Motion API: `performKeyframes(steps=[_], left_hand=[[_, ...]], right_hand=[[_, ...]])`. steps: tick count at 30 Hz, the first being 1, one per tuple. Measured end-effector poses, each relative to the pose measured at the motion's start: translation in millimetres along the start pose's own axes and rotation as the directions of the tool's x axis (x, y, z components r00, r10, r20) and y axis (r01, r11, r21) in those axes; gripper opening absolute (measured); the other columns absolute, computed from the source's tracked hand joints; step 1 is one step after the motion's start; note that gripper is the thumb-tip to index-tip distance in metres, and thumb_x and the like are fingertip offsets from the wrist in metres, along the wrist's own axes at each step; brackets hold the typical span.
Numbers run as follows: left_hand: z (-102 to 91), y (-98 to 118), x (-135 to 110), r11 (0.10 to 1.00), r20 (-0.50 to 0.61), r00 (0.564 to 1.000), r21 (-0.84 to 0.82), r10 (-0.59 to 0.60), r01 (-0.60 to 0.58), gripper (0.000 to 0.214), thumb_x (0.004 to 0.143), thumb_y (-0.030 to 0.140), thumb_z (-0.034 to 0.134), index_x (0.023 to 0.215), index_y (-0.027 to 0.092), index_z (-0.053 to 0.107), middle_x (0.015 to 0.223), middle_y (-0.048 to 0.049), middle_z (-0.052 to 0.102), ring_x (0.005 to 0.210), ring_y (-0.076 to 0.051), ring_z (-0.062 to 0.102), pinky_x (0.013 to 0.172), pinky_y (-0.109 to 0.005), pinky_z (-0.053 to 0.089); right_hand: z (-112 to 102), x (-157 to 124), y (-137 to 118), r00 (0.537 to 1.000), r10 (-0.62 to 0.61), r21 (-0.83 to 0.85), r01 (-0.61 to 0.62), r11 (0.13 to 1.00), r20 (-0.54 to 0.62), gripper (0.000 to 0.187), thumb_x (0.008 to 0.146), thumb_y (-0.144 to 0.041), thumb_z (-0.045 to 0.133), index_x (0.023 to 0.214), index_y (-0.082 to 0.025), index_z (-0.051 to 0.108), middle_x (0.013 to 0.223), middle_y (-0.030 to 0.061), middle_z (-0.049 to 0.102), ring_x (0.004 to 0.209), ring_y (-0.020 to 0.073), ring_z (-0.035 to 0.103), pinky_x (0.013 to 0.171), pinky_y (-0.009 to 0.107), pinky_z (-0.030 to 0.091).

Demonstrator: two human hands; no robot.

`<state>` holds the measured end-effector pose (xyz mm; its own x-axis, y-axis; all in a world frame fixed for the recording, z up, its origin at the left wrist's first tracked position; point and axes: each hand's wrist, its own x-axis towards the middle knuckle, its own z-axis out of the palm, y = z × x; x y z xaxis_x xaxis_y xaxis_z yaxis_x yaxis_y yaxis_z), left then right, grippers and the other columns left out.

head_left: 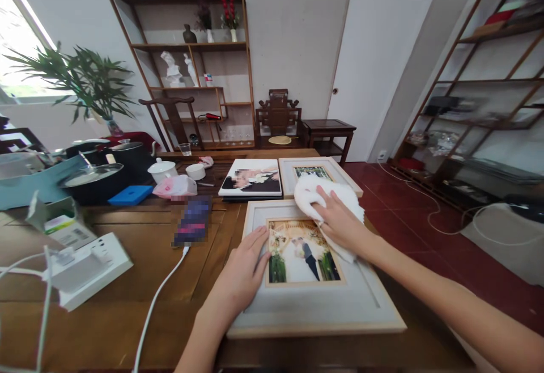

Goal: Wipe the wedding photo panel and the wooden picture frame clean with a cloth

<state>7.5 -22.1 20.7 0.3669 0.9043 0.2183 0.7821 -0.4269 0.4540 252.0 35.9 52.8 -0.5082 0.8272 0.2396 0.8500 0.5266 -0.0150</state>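
A picture frame (314, 310) with a pale wood edge and a wide light mount lies flat on the table before me, a wedding photo (304, 254) at its centre. My left hand (246, 262) rests flat on the frame's left side, fingers stretched beside the photo. Over the upper right part of the frame, my right hand (340, 217) presses on a bunched white cloth (312, 191), fingers bent into it. The cloth also covers part of a second frame (293, 166) lying behind. Left of that one is a stack topped by a photo panel (250, 177).
On the wooden table (161, 254) are a phone (193, 220) on a white cable, a power strip (91, 265), an opened box (63, 223), a blue box (130, 194), a lidded white bowl (161, 170) and pots (96, 174). Shelves and a chair (278, 115) stand behind.
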Motion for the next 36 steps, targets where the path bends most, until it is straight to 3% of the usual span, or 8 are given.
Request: performKeyframes(steps=[5, 10, 17, 20, 25, 29, 33, 36], left_hand=[[1.6, -1.1, 0.6, 1.0, -0.007, 1.0, -0.008, -0.009, 0.009, 0.042, 0.091, 0.027, 0.037, 0.132, 0.017, 0.041, 0.14, -0.0104, 0.041, 0.13, -0.022, 0.036, 0.105, -0.043, 0.033], [4.9, -4.2, 0.3, 1.0, -0.035, 0.999, -0.014, 0.013, -0.013, 0.043, 0.091, 0.027, 0.037, 0.132, 0.017, 0.04, 0.139, -0.0101, 0.041, 0.13, -0.022, 0.035, 0.106, -0.042, 0.033], [2.9, -0.4, 0.4, 1.0, -0.015, 1.0, 0.016, 0.006, -0.005, 0.043, 0.091, 0.026, 0.035, 0.132, 0.015, 0.041, 0.14, -0.0112, 0.041, 0.131, -0.022, 0.035, 0.106, -0.043, 0.032], [2.9, -0.2, -0.2, 1.0, -0.013, 1.0, 0.011, 0.003, -0.003, 0.043, 0.091, 0.026, 0.035, 0.132, 0.016, 0.041, 0.14, -0.011, 0.041, 0.13, -0.022, 0.035, 0.106, -0.043, 0.033], [1.8, -1.1, -0.6, 1.0, -0.008, 1.0, -0.003, -0.008, 0.008, 0.043, 0.091, 0.028, 0.036, 0.132, 0.018, 0.041, 0.14, -0.0093, 0.041, 0.131, -0.021, 0.034, 0.106, -0.042, 0.033], [-0.7, 0.4, -0.2, 1.0, 0.008, 1.0, 0.009, -0.021, 0.021, 0.043, 0.091, 0.028, 0.035, 0.133, 0.018, 0.04, 0.141, -0.0089, 0.04, 0.131, -0.021, 0.033, 0.106, -0.042, 0.032], [-0.5, 1.2, 0.1, 1.0, 0.004, 1.0, 0.01, -0.021, 0.02, 0.043, 0.091, 0.027, 0.035, 0.133, 0.018, 0.04, 0.141, -0.0091, 0.039, 0.131, -0.021, 0.034, 0.106, -0.043, 0.033], [1.2, 0.2, 0.1, 1.0, -0.008, 1.0, 0.009, -0.005, 0.005, 0.043, 0.091, 0.027, 0.035, 0.133, 0.018, 0.04, 0.14, -0.0092, 0.04, 0.13, -0.021, 0.035, 0.106, -0.043, 0.033]], right_hand=[[-4.3, 7.8, -3.6, 0.981, -0.131, 0.062, 0.123, 0.99, 0.14, 0.055, 0.067, -0.003, 0.041, 0.121, -0.012, 0.051, 0.135, 0.0143, 0.045, 0.134, 0.0311, 0.015, 0.107, 0.053, 0.016], [-35.2, -40.4, -48.7, 0.945, -0.176, 0.187, 0.127, 0.974, 0.275, 0.049, 0.066, -0.004, 0.041, 0.113, -0.012, 0.057, 0.129, 0.0166, 0.05, 0.131, 0.0301, 0.026, 0.106, 0.05, 0.021], [-78.9, -87.6, -81.1, 0.824, -0.327, 0.363, 0.161, 0.918, 0.463, 0.058, 0.059, -0.003, 0.046, 0.113, -0.021, 0.059, 0.121, 0.0076, 0.059, 0.124, 0.0279, 0.041, 0.101, 0.045, 0.035], [-67.0, -83.6, -75.7, 0.863, -0.285, 0.329, 0.149, 0.932, 0.416, 0.062, 0.058, -0.002, 0.045, 0.116, -0.02, 0.057, 0.132, 0.0095, 0.049, 0.129, 0.027, 0.033, 0.103, 0.044, 0.033], [-25.5, -50.3, -38.8, 0.97, -0.149, 0.083, 0.135, 0.987, 0.19, 0.056, 0.062, 0.0, 0.047, 0.116, -0.015, 0.056, 0.139, 0.0134, 0.04, 0.133, 0.0277, 0.024, 0.108, 0.048, 0.02], [-3.1, -8.0, -8.7, 0.992, -0.121, -0.053, 0.123, 0.991, 0.041, 0.057, 0.067, -0.002, 0.048, 0.123, -0.013, 0.05, 0.143, 0.0125, 0.034, 0.133, 0.0294, 0.02, 0.107, 0.048, 0.02], [1.7, 9.7, -8.3, 0.989, -0.128, -0.006, 0.129, 0.992, 0.08, 0.054, 0.065, -0.004, 0.045, 0.117, -0.014, 0.055, 0.142, 0.0106, 0.036, 0.134, 0.0311, 0.016, 0.107, 0.053, 0.015], [-8.3, -8.2, -26.5, 0.968, -0.189, 0.118, 0.17, 0.978, 0.166, 0.053, 0.062, -0.003, 0.043, 0.112, -0.014, 0.058, 0.14, 0.012, 0.039, 0.135, 0.0291, 0.015, 0.107, 0.054, 0.013]])
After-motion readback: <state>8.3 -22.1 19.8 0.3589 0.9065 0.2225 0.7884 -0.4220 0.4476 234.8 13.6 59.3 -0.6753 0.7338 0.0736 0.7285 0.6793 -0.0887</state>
